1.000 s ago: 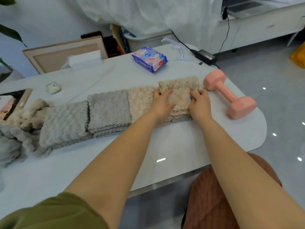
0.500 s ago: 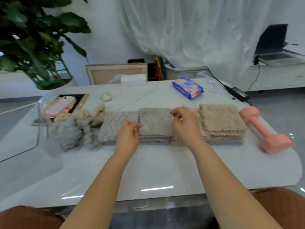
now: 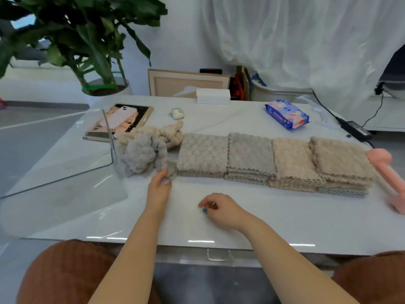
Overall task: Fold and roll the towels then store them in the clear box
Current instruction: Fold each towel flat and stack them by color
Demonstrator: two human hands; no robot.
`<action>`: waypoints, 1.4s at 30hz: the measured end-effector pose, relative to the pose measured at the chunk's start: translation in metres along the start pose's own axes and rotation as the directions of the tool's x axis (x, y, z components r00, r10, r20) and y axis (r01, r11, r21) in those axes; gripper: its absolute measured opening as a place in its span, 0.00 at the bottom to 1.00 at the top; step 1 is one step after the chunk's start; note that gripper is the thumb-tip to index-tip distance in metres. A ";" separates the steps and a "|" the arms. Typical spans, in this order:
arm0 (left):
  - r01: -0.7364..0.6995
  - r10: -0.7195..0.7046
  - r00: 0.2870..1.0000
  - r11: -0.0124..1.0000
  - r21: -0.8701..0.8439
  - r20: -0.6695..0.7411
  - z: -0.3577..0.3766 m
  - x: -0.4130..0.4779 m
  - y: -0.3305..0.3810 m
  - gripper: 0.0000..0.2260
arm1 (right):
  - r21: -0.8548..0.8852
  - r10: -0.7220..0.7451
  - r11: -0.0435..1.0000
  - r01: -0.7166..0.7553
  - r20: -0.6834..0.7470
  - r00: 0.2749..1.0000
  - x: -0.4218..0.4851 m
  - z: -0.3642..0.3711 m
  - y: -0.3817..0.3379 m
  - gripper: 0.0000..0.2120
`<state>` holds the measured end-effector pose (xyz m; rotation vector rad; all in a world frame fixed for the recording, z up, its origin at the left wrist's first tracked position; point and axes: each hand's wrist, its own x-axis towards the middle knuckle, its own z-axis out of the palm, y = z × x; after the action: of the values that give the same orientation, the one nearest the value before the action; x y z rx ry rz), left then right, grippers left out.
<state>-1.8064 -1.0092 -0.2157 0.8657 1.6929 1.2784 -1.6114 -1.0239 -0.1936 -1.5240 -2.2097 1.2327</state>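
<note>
Several folded fluffy towels lie in a row across the white table [image 3: 241, 216]: a grey stack [image 3: 202, 153], a second grey stack [image 3: 249, 154], a beige stack [image 3: 293, 161] and a taller beige stack [image 3: 341, 163]. Left of the row sits a heap of unfolded grey and beige towels [image 3: 149, 148]. My left hand [image 3: 158, 187] pinches a corner of a grey towel from that heap. My right hand [image 3: 221, 208] hovers over bare tabletop with loosely curled fingers and holds nothing. The clear box [image 3: 65, 154] stands at the left of the table.
A pink dumbbell [image 3: 388, 174] lies at the right end of the row. Behind are a wipes pack [image 3: 287, 114], a white carton [image 3: 212, 96], an earbud case [image 3: 177, 112], a tablet with a phone [image 3: 122, 119], a charger [image 3: 355, 129] and a potted plant [image 3: 92, 40].
My head turned left, so the box and heap came into view. Both hands left the folded stacks; the left reached to the heap and took a towel corner, the right drew back toward me.
</note>
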 end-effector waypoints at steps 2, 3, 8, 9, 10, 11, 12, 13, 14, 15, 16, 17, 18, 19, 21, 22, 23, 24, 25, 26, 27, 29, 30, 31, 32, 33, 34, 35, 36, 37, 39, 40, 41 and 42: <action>0.080 -0.119 0.989 0.935 -0.346 -0.092 -0.004 0.001 0.001 0.17 | 0.068 0.060 0.996 -0.058 -0.016 0.998 0.001 0.002 0.007 0.13; 0.111 -0.189 0.976 0.859 -0.499 -0.108 -0.006 -0.002 0.002 0.15 | 0.099 0.085 0.992 -0.082 -0.021 0.996 0.002 0.002 0.008 0.12; 0.250 -0.362 0.932 0.661 -0.708 -0.009 -0.012 -0.037 0.001 0.01 | 0.444 0.206 0.878 -0.178 -0.016 0.978 0.015 0.007 -0.013 0.09; 0.288 -0.368 0.929 0.625 -0.726 0.052 -0.012 -0.044 0.002 0.02 | 0.559 0.226 0.806 -0.196 0.016 0.974 0.018 0.010 -0.020 0.08; 0.329 -0.372 0.921 0.593 -0.735 0.112 -0.012 -0.050 0.003 0.03 | 0.676 0.235 0.704 -0.217 0.067 0.970 0.021 0.014 -0.027 0.09; 0.371 -0.376 0.912 0.589 -0.718 0.163 -0.012 -0.055 0.003 0.04 | 0.784 0.228 0.574 -0.239 0.127 0.965 0.023 0.017 -0.032 0.10; 0.412 -0.376 0.903 0.619 -0.669 0.208 -0.014 -0.061 0.003 0.05 | 0.862 0.212 0.438 -0.256 0.178 0.961 0.025 0.020 -0.037 0.11; 0.444 -0.369 0.895 0.684 -0.579 0.251 -0.017 -0.065 0.004 0.05 | 0.904 0.194 0.343 -0.257 0.199 0.960 0.025 0.022 -0.040 0.11; 0.462 -0.358 0.885 0.762 -0.454 0.299 -0.022 -0.069 0.006 0.05 | 0.915 0.190 0.320 -0.244 0.191 0.963 0.025 0.023 -0.040 0.10; 0.456 -0.350 0.873 0.834 -0.311 0.339 -0.028 -0.071 0.008 0.05 | 0.909 0.197 0.351 -0.225 0.163 0.967 0.025 0.023 -0.040 0.09; 0.421 -0.341 0.869 0.890 -0.174 0.360 -0.035 -0.071 0.010 0.04 | 0.897 0.213 0.392 -0.202 0.125 0.969 0.024 0.022 -0.038 0.10; 0.358 -0.315 0.886 0.931 -0.071 0.341 -0.042 -0.070 0.011 0.04 | 0.887 0.232 0.423 -0.182 0.088 0.969 0.022 0.019 -0.036 0.11; 0.277 -0.268 0.924 0.961 0.004 0.271 -0.048 -0.066 0.012 0.02 | 0.883 0.250 0.439 -0.166 0.058 0.967 0.020 0.015 -0.033 0.12; 0.187 -0.196 0.967 0.980 0.065 0.165 -0.053 -0.061 0.012 0.01 | 0.882 0.260 0.445 -0.157 0.041 0.965 0.017 0.009 -0.029 0.12; 0.034 -0.034 0.999 0.978 0.206 -0.004 -0.054 -0.053 0.013 0.09 | 0.879 0.253 0.452 -0.152 0.037 0.967 0.008 -0.006 -0.020 0.12; -0.017 0.016 1.000 0.965 0.263 0.006 -0.050 -0.051 0.012 0.17 | 0.878 0.240 0.453 -0.153 0.045 0.970 0.004 -0.013 -0.015 0.12; -0.048 0.028 0.997 0.962 0.269 0.078 -0.045 -0.049 0.011 0.25 | 0.878 0.220 0.454 -0.152 0.055 0.974 0.000 -0.019 -0.012 0.12; -0.060 0.019 0.983 0.973 0.222 0.183 -0.035 -0.051 0.012 0.30 | 0.872 0.199 0.465 -0.152 0.065 0.978 -0.006 -0.025 -0.007 0.12; -0.060 0.013 0.959 0.986 0.158 0.282 -0.024 -0.055 0.013 0.32 | 0.859 0.193 0.485 -0.161 0.074 0.978 -0.011 -0.032 -0.005 0.12; -0.075 0.028 0.939 0.989 0.124 0.343 -0.013 -0.060 0.012 0.31 | 0.837 0.196 0.518 -0.177 0.085 0.977 -0.017 -0.038 -0.003 0.12; -0.127 0.073 0.930 0.983 0.129 0.359 -0.003 -0.062 0.011 0.27 | 0.808 0.198 0.556 -0.194 0.098 0.975 -0.022 -0.046 -0.001 0.12; -0.226 0.148 0.940 0.945 0.236 0.307 0.013 -0.065 0.011 0.17 | 0.747 0.221 0.630 -0.212 0.089 0.971 -0.036 -0.065 0.011 0.12; -0.252 0.177 0.947 0.928 0.275 0.270 0.016 -0.067 0.014 0.16 | 0.710 0.242 0.672 -0.210 0.057 0.969 -0.043 -0.074 0.019 0.11; -0.267 0.197 0.947 0.921 0.283 0.254 0.019 -0.068 0.019 0.17 | 0.673 0.276 0.709 -0.210 0.009 0.961 -0.050 -0.085 0.027 0.11; -0.273 0.202 0.944 0.923 0.272 0.260 0.024 -0.071 0.027 0.17 | 0.654 0.328 0.725 -0.214 -0.054 0.943 -0.060 -0.096 0.038 0.12; -0.260 0.190 0.943 0.932 0.250 0.272 0.025 -0.072 0.035 0.16 | 0.651 0.381 0.726 -0.221 -0.114 0.918 -0.067 -0.106 0.045 0.12; -0.238 0.165 0.939 0.945 0.224 0.302 0.027 -0.072 0.044 0.14 | 0.668 0.436 0.708 -0.231 -0.156 0.886 -0.075 -0.115 0.052 0.12; -0.208 0.122 0.924 0.956 0.209 0.362 0.030 -0.074 0.054 0.11 | 0.695 0.487 0.675 -0.247 -0.168 0.857 -0.084 -0.125 0.061 0.11; -0.173 0.078 0.899 0.967 0.187 0.430 0.031 -0.077 0.065 0.08 | 0.720 0.528 0.636 -0.278 -0.143 0.837 -0.092 -0.132 0.067 0.09; -0.130 0.032 0.870 0.978 0.166 0.492 0.031 -0.079 0.076 0.05 | 0.744 0.560 0.588 -0.316 -0.093 0.823 -0.098 -0.138 0.073 0.06; -0.030 -0.048 0.840 0.990 0.135 0.540 0.038 -0.079 0.093 0.05 | 0.796 0.605 0.485 -0.361 -0.007 0.796 -0.107 -0.145 0.081 0.04; 0.003 -0.078 0.847 0.990 0.143 0.526 0.043 -0.078 0.098 0.04 | 0.836 0.624 0.426 -0.346 0.005 0.781 -0.107 -0.145 0.085 0.04; -0.005 -0.088 0.869 0.982 0.187 0.486 0.048 -0.075 0.097 0.04 | 0.882 0.653 0.361 -0.302 -0.008 0.757 -0.106 -0.143 0.087 0.04; -0.043 -0.086 0.896 0.960 0.278 0.435 0.055 -0.072 0.093 0.05 | 0.930 0.680 0.288 -0.227 -0.032 0.732 -0.106 -0.141 0.088 0.04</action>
<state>-1.7219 -1.0279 -0.1191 1.2005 1.5200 0.7511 -1.4230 -1.0288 -0.1361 -1.6791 -0.4799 1.5916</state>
